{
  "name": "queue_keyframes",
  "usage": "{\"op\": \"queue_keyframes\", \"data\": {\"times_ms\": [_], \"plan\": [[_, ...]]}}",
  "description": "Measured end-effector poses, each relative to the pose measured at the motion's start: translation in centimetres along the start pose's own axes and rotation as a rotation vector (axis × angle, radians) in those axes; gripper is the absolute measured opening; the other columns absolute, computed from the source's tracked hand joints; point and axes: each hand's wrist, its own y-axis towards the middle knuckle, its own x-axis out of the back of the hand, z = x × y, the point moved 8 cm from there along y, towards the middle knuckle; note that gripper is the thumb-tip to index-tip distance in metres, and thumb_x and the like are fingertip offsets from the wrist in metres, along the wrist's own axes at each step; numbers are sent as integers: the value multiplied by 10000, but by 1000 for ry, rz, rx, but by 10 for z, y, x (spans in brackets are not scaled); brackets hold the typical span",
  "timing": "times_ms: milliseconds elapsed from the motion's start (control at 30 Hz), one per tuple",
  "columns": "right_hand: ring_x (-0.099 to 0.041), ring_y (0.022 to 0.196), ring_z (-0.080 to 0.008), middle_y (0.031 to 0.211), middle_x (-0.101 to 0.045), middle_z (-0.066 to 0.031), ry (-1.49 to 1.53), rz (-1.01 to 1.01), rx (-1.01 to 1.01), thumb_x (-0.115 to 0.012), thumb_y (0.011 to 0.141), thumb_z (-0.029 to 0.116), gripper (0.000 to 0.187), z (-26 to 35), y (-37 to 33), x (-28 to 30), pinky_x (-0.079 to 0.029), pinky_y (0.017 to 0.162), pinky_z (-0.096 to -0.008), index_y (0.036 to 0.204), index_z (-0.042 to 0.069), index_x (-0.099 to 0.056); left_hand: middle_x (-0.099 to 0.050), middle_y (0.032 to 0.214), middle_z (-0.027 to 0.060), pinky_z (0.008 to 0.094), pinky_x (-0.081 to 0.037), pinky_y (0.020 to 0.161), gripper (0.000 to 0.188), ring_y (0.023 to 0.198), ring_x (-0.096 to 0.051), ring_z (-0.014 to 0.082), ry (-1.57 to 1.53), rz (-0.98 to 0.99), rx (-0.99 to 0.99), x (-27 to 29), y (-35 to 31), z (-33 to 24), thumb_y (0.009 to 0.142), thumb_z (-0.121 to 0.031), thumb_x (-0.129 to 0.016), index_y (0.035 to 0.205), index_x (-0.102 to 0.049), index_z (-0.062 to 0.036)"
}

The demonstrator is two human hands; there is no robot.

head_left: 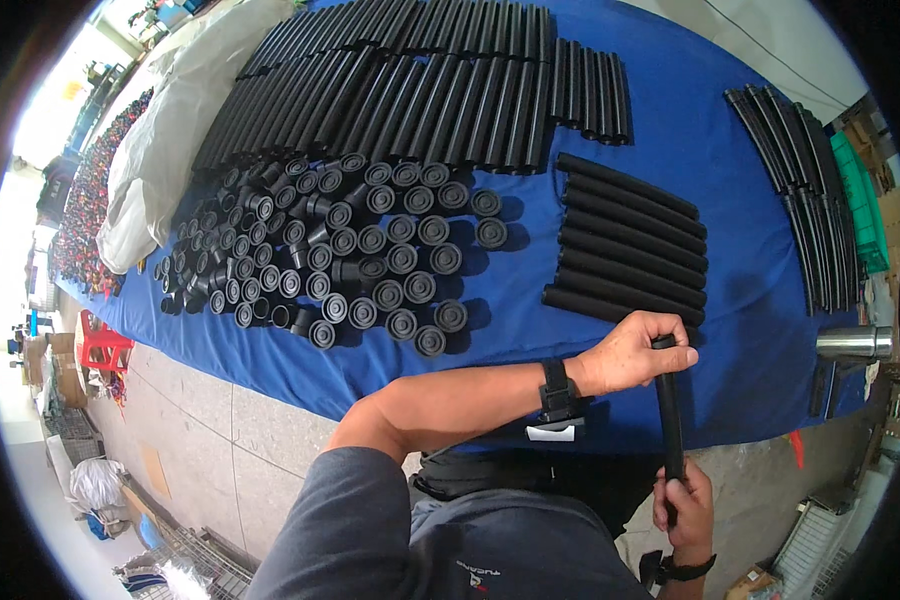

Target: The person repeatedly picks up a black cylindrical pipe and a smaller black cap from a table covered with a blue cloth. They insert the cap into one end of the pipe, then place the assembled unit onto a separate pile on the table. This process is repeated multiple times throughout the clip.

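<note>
A black tube [671, 415] stands nearly upright in front of me at the table's near edge. My left hand [630, 352] is closed round its upper end, thumb across the top. Lower down, my right hand [686, 505] grips the other end, close to my body. Just beyond my left hand, a row of several black foam-like sleeved tubes [630, 235] lies side by side on the blue cloth [510, 365]. Many round black caps [401, 229] with ringed faces are spread left of that row, some tipped on their sides.
Long stacks of black tubes [450, 110] fill the far side. More dark tubes [805, 200] lie at the right, beside a green crate [858, 200] and a metal cylinder [854, 343]. A pale sheet [160, 150] covers the left edge. A red stool [105, 345] stands on the floor.
</note>
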Motion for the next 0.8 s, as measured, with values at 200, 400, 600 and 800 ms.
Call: {"op": "queue_keyframes", "data": {"times_ms": [200,400,600,800], "plan": [[-504,464,-95,689,-574,-37,-578,-217,428,-664,939,197,276,11,3,3,-395,405,-242,1121,20,-557,-530,651,-64,207,-374,469,211,534,-471,24,-6,-25,-40,1,3,4,979,-259,-699,891,-639,-76],[-519,518,-75,706,-571,-27,251,122,-8,-669,953,248,303,-4,-1,-10,-417,441,-238,1112,13,-562,-539,657,-62,213,-373,458,198,520,-476,29,-25,41,12,-2,-2,-1,975,-250,-701,906,-625,-82],[-479,553,-45,714,-540,15,-441,-171,224,-715,954,308,373,4,2,2,-405,487,-216,1101,13,-540,-554,676,-52,214,-391,469,194,545,-494,28,72,-28,-63,1,0,-3,964,-236,-708,902,-616,-76],[-456,555,-39,699,-514,38,-414,-163,221,-683,980,302,338,1,2,-6,-375,483,-216,1100,22,-538,-557,683,-45,222,-405,488,204,568,-501,36,135,-68,-163,4,1,-2,958,-216,-705,877,-608,-57]]}}
